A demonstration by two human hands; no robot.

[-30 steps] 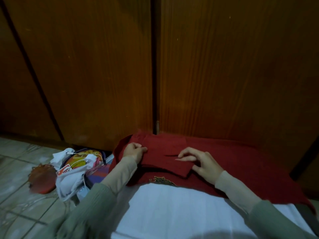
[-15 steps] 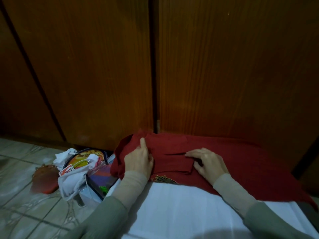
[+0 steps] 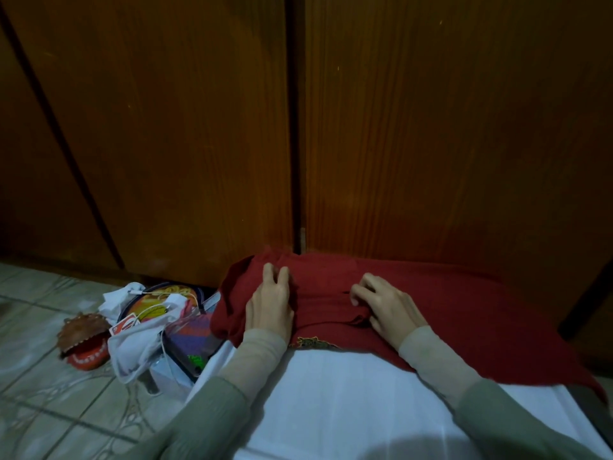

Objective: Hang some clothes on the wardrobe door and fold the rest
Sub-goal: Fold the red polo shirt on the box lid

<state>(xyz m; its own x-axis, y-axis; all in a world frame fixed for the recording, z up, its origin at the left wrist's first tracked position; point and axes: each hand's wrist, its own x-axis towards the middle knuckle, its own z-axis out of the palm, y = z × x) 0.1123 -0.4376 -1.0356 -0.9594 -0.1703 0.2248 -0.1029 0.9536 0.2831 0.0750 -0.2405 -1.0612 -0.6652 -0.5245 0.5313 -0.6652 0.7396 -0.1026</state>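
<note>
Left hand (image 3: 270,305) flat, fingers straight, pressing red garment (image 3: 464,313). Right hand (image 3: 386,305) beside it, fingers curled, pinching a fold. Emblem (image 3: 311,342) below hands; lettering unreadable.

both arms reach in from the near edge and angle toward the far side, each in a grey-green sleeve with a pale beige cuff at the wrist. the left hand (image 3: 270,305) lies palm down with the back of the hand facing up, its fingers straight and pointing away to the far side, two of them slightly parted at the tips. the right hand (image 3: 388,307) sits to the right of it, well apart, also palm down, its wrist angled toward the left; its fingers (image 3: 360,288) are bent at the knuckles, the tips turned down and to the left.
</note>
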